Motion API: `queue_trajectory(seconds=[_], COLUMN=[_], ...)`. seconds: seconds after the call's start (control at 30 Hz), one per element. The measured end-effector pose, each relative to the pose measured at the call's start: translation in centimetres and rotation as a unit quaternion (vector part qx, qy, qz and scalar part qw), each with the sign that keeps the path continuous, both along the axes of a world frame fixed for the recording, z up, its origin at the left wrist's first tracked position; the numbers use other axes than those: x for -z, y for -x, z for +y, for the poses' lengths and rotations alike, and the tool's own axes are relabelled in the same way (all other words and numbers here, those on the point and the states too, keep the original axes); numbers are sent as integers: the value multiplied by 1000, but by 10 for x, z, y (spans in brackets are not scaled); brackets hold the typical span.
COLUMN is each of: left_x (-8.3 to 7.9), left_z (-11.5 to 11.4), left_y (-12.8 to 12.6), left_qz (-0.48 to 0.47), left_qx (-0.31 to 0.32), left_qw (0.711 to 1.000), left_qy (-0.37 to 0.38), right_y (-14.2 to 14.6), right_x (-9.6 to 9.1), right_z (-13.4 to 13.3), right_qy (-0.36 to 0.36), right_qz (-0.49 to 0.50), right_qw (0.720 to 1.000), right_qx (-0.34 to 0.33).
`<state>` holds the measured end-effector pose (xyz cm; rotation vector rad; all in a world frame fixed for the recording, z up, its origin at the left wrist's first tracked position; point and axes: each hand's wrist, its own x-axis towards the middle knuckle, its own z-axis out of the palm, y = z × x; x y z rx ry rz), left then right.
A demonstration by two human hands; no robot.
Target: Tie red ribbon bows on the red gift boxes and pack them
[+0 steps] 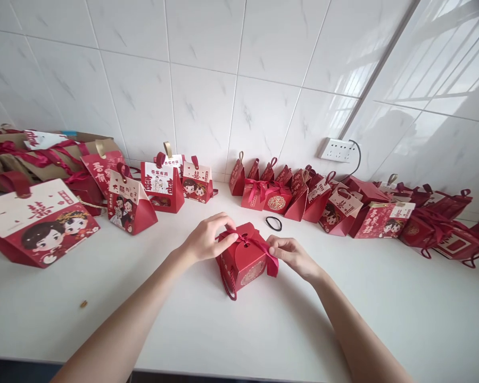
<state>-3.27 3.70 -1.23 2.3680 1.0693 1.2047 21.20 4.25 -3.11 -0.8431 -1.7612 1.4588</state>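
Observation:
A red gift box [245, 266] with a gold round emblem stands upright on the white table, its top flaps folded together. A dark pink ribbon [272, 266] runs across the top through the opening in the flaps, and its tail hangs over the right side. Red cord [230, 290] dangles at the box's front left corner. My left hand [213, 236] rests at the top left of the box, thumb and fingers closed at the ribbon there. On the right side, my right hand [291, 255] pinches the ribbon between thumb and fingers.
Behind the box lies a black elastic band [273, 223]. Red gift boxes [159, 186] stand at left, and a long row of them [339, 210] lines the wall at right. A cardboard carton [104, 146] holds more ribbons. A power strip [337, 150] is on the wall.

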Motion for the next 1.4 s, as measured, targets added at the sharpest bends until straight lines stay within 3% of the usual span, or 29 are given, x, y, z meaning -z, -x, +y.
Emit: queue_trajectory(seconds=[0.2,0.4,0.47,0.6,0.87,1.0,1.13,1.23,1.4], left_x=[-4,1,-1,-11,-21,-21,-18,-17,-19], left_z=[-3,-3,-5,-8,-1,4,8,8,7], left_y=[-9,-7,-5,-2,11,23,36,43,46], left_qz=[-22,-29,-37,-74,-69,-44,-59,-131,-301], left_qx=[-13,-56,-44,16,96,144,176,186,246], left_qw=[998,996,996,991,898,869,820,803,783], left_qy=[49,-64,-66,110,423,472,541,550,486], right_y=[-10,-14,-14,-12,-13,-15,-20,-27,-34], right_x=[-2,-4,-4,-4,4,6,3,1,0], right_z=[2,-1,-3,-3,3,5,7,8,8], right_qy=[32,68,69,67,125,131,127,123,114], right_qz=[34,36,51,106,169,170,182,185,187], right_qw=[996,989,988,984,968,966,962,957,947], right_qx=[-82,-130,-130,-123,-135,-144,-162,-189,-236])
